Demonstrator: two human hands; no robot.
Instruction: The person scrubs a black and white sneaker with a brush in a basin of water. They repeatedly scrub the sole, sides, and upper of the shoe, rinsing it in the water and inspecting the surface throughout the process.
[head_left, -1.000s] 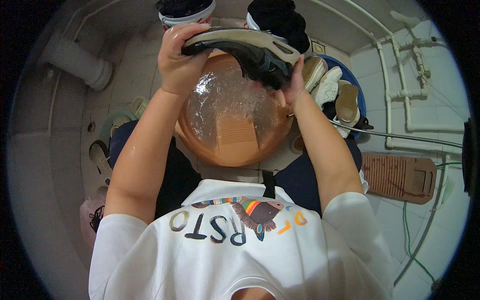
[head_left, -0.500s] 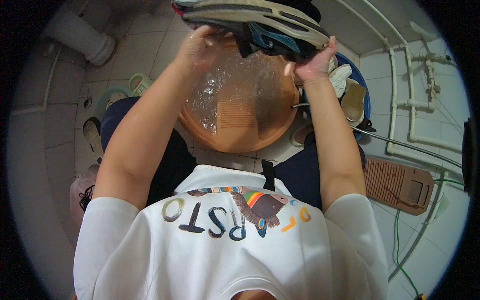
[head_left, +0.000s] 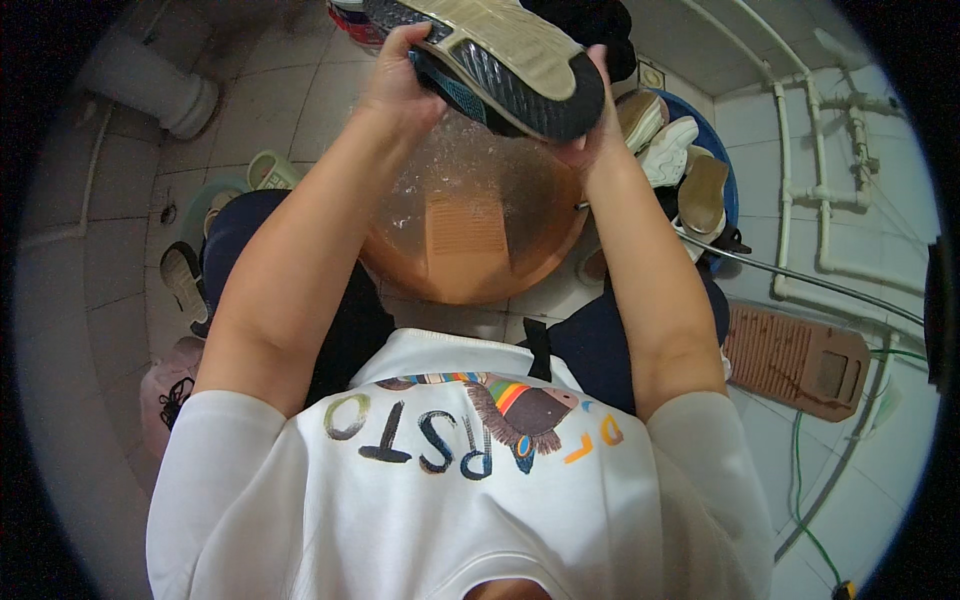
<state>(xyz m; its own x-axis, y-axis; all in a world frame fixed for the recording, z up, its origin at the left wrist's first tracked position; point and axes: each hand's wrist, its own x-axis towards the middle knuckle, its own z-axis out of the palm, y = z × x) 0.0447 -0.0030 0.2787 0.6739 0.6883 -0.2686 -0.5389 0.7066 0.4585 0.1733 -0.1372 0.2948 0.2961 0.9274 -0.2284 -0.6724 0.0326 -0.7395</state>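
Note:
A dark sneaker (head_left: pixel 520 65) with a beige and black sole is held up between both hands, its sole turned partly toward me. My left hand (head_left: pixel 405 85) grips one side of it, thumb up on the sole edge. At its heel end, my right hand (head_left: pixel 595 130) is closed around the rounded black part. Beneath the sneaker stands an orange-brown basin (head_left: pixel 470 285) of water with a ridged washboard (head_left: pixel 466 230) moulded into it. Bubbles and ripples show on the water; the hands hide its far side.
At the right, a blue tub (head_left: pixel 728 175) holds several shoes (head_left: pixel 672 150). A brown washboard (head_left: pixel 795 360) lies near the white wall pipes (head_left: pixel 785 200). A metal rod or tube (head_left: pixel 800 282) and a green hose (head_left: pixel 800 480) run across the right. Left are a green slipper (head_left: pixel 268 170) and a dark shoe (head_left: pixel 182 280).
The sneaker has been tilted so that more of its sole faces me. My right hand has moved left and slightly down along with its heel end.

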